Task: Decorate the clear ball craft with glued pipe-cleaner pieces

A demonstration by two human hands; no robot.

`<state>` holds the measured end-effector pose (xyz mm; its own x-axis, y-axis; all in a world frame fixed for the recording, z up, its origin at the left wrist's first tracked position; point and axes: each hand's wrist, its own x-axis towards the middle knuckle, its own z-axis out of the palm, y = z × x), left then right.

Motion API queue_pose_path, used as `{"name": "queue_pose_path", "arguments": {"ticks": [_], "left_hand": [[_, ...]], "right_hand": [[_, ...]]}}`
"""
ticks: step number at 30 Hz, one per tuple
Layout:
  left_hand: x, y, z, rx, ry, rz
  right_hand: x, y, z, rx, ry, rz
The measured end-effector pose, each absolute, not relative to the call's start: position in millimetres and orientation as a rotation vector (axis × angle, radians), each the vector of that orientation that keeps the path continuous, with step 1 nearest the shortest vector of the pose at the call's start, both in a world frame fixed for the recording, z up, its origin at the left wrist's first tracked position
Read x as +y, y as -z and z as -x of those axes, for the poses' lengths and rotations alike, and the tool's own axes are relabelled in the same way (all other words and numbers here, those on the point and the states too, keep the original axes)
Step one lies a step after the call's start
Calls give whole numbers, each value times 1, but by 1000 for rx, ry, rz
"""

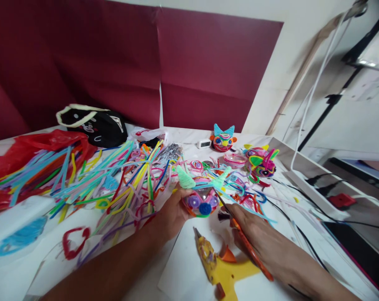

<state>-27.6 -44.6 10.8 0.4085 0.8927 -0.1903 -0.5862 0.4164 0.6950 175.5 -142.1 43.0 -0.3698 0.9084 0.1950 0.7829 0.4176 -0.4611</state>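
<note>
Glue gun (222, 271): It is yellow with an orange trigger, and it lies on its side right at the front, thin tip pointing away.
White paper (176, 263): It lies flat under the glue gun.
Fuzzy face (203, 200): It is in the middle, just past the glue gun's tip. It has pale green ears, purple round eyes and a blue nose. I can't tell if it touches the table (184, 133).
Left hand (176, 207): It is closed on the side of the fuzzy face.
Right hand (250, 228): It is wrapped around the orange tool.
Orange tool (245, 242): It is long and thin. Its dark tip is by the right green ear, but I can't see if they touch.
Both hands: They are apart, one on each side of the fuzzy face.
Fuzzy sticks (145, 167): They lie in a big bright mess to the left, and some spill out of the red bag (56, 142).
Other faces: One with blue ears (223, 140) sits at the back by a little white clock (204, 144). A pink and yellow one (261, 161) is just right of it, nearer.
Black bag (108, 131): It leans by the dark red wall paper (204, 67).
</note>
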Motion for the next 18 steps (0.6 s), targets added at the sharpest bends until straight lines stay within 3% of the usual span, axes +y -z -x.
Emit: {"name": "queue_pose_path", "arguments": {"ticks": [18], "left_hand": [[-45, -10, 29, 559, -1007, -586]], "right_hand": [[-136, -49, -172, -2152, -396, 1359]]}}
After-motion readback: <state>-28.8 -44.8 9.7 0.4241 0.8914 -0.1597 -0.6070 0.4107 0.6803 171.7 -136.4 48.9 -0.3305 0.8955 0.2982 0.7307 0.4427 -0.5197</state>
